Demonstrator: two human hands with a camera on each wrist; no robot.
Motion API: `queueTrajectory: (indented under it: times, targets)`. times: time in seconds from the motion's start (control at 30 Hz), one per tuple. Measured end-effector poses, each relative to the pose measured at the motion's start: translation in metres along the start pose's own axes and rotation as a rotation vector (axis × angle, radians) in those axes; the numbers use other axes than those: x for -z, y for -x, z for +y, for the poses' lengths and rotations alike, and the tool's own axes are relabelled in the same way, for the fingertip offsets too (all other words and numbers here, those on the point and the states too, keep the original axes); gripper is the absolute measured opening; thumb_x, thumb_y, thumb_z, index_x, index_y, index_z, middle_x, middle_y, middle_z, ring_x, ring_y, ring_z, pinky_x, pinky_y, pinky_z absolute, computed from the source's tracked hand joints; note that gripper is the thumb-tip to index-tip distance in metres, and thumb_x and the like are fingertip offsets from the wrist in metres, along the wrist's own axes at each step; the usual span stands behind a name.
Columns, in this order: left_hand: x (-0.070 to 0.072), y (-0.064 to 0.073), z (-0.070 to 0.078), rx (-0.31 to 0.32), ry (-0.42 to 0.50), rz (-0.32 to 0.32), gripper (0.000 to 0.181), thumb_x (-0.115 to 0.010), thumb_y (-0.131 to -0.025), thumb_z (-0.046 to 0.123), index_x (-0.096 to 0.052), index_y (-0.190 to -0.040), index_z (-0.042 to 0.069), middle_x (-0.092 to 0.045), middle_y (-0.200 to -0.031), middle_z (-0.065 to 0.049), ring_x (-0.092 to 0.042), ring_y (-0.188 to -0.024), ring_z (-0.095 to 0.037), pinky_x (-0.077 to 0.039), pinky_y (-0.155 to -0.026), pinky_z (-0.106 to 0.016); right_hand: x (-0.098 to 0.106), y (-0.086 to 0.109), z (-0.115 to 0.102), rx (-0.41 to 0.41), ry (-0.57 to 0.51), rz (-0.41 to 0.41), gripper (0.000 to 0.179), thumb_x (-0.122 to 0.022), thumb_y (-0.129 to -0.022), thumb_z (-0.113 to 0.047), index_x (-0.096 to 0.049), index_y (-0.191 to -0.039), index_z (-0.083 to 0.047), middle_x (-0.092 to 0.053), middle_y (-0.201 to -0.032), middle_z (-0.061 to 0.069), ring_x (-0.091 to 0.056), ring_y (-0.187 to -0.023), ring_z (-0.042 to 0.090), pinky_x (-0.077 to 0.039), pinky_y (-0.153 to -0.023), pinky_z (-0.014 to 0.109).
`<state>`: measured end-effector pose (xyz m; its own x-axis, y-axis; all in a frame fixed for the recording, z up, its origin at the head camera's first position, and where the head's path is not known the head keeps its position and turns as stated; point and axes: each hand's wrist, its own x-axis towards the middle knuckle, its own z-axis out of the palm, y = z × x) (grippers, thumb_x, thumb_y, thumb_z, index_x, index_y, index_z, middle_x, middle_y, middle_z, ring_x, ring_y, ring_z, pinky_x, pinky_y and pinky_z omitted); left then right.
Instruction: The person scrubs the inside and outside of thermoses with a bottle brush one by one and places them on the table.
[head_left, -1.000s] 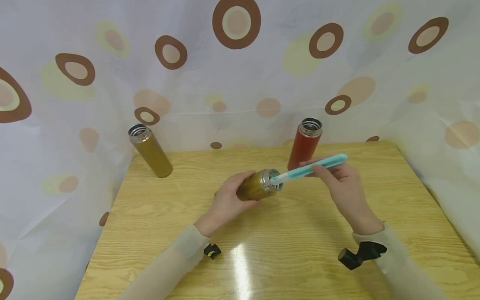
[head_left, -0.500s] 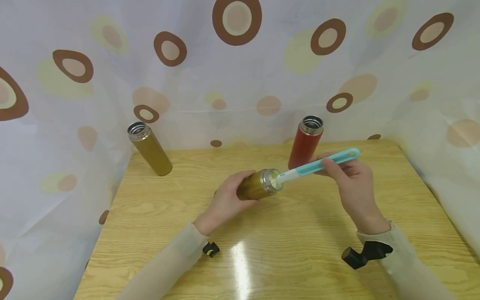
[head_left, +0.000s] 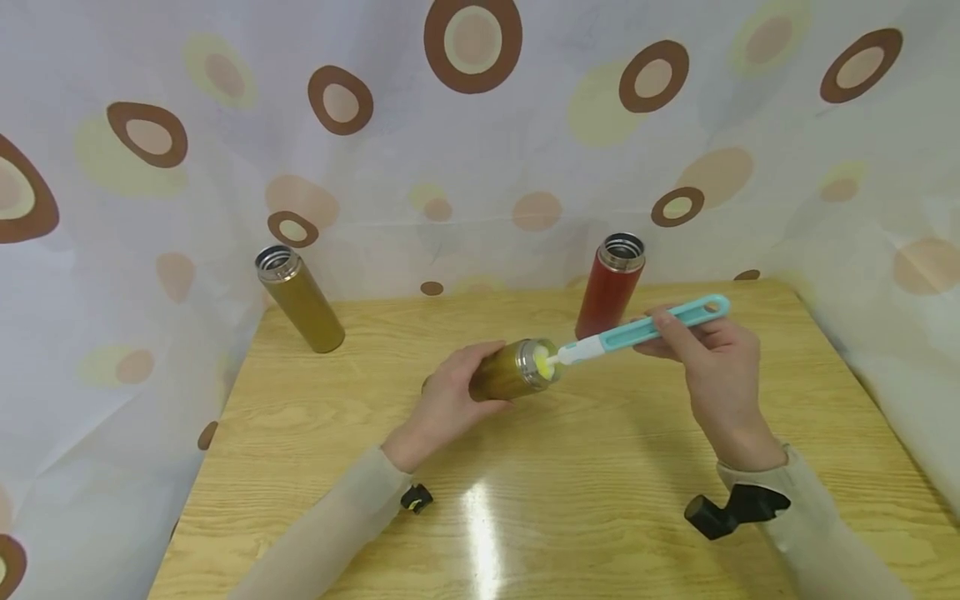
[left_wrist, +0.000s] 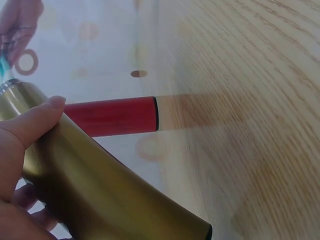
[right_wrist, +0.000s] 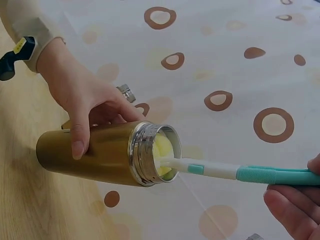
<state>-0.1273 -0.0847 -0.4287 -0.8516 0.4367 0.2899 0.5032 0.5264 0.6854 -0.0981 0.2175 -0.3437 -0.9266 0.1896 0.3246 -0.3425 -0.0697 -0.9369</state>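
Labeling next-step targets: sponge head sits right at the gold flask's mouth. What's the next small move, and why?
Probably push the bottle brush back in along the flask's axis. Its yellow sponge sits just at the rim of the tilted gold flask, which the left hand grips above the table; the right hand pinches the teal handle in line with the opening.

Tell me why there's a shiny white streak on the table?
Head view: a light's glare on the glossy table, between the sleeves; the table edges bend from lens distortion. Left wrist view: the gold bottle is close and blurred. Right wrist view: the sponge brush looks sharp.
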Motion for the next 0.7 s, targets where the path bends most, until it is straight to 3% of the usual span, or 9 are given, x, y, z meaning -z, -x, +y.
queueTrajectory:
  times: [0.4,0.7]
  targets:
    - [0.005,0.002,-0.002,-0.014,-0.03,0.012,0.078,-0.094,-0.079,0.018,-0.054,-0.145,0.006,-0.062,-0.141,-0.012,-0.057,-0.131,-0.032,-0.048,-0.11,-0.051,0.002,-0.001,-0.003,-0.029,-0.011,0.07,0.024,-0.07,-0.099,-0.005,-0.071,-0.105,0.018,-0.079,-0.088,0.01,-0.077,-0.073,0.017,-0.063,-0.073,0.031]
    - [0.01,0.001,-0.004,0.002,-0.012,0.021,0.078,-0.094,-0.076,0.013,-0.055,-0.144,0.008,-0.062,-0.139,-0.011,-0.058,-0.129,-0.032,-0.048,-0.108,-0.052,0.007,-0.002,-0.011,-0.036,0.066,-0.019,0.025,-0.067,-0.102,-0.011,-0.073,-0.111,0.011,-0.08,-0.095,0.005,-0.078,-0.082,0.014,-0.057,-0.093,0.023]
